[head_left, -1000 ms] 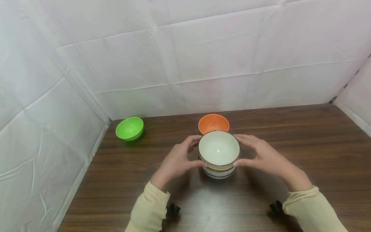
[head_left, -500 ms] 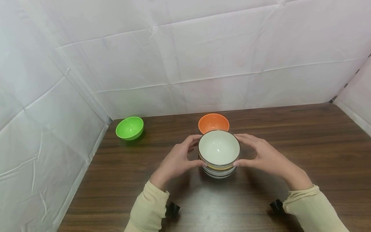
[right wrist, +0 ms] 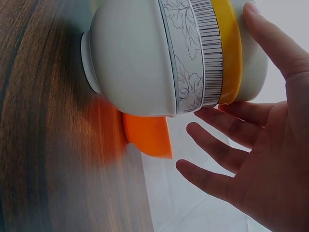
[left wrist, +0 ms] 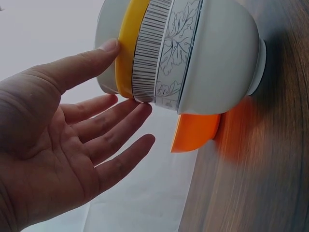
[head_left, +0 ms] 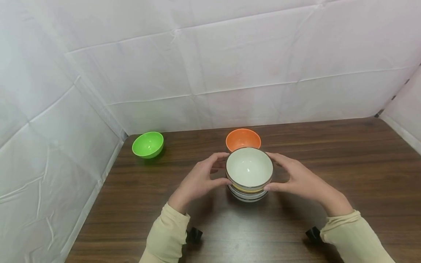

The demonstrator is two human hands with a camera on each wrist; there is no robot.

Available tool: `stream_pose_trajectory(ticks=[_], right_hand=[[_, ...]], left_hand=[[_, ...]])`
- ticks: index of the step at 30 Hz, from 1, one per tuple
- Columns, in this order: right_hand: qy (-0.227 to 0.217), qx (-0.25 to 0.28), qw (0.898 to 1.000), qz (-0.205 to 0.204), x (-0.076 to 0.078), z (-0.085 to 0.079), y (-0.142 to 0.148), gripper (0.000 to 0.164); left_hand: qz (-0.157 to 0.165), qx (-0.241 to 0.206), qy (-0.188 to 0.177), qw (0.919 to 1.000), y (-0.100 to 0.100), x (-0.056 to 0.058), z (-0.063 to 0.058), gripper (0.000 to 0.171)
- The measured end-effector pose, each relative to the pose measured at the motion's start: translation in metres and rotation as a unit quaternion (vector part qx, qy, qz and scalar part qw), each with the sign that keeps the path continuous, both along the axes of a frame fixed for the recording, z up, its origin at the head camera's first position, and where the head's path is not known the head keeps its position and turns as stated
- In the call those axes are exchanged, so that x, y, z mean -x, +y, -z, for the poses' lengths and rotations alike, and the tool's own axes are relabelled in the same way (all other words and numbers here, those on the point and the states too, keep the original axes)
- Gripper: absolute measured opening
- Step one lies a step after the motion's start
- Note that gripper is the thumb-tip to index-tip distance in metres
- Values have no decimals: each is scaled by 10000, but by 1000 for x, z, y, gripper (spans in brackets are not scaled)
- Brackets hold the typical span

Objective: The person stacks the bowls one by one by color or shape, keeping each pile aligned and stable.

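A stack of nested bowls (head_left: 247,197) stands upright near the middle of the dark wooden table. On top sits a pale bowl (head_left: 249,166) with a dark rim; below it show a yellow band (left wrist: 126,58), a striped band (left wrist: 150,53) and a leaf-patterned band (right wrist: 186,63) over a plain white body. My left hand (head_left: 202,179) holds the upper stack from the left, thumb in front at the yellow band and fingers behind. From the right, my right hand (head_left: 297,179) holds it likewise, thumb at the top bowl; its lower fingers spread clear of the bowls.
Just behind the stack is an orange bowl (head_left: 241,138), partly hidden by it. A green bowl (head_left: 148,145) stands at the far left corner of the table (head_left: 329,157). White sheeting (head_left: 243,62) closes off the back and sides.
My left hand has shifted slightly leftward, its thumb drawn back a little over the bowl's side. The right thumb has slid slightly. The stack and the other bowls have stayed in place.
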State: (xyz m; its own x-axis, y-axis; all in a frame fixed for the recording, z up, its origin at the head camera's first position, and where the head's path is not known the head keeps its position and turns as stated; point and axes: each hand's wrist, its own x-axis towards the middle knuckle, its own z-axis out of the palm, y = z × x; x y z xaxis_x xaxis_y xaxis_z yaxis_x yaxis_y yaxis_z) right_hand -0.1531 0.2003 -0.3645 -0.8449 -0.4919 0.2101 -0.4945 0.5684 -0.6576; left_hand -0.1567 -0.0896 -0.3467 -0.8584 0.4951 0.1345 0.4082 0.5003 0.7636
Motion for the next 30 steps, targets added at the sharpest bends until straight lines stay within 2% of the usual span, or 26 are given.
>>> stream_pose_trajectory(ticks=[12,23,30], right_hand=[[-75,1,9999,69,-1,0,-1,91],[-28,92,9999,-45,0,1,-1,89],[-56,164,9998,-76,0,1,-1,89]], left_hand=[[-166,-32,49,9998,-4,3,-1,52],[-264,-302,11,9992,-13,6,1,43],[-653,-374,55,9972,-25,14,5,37]])
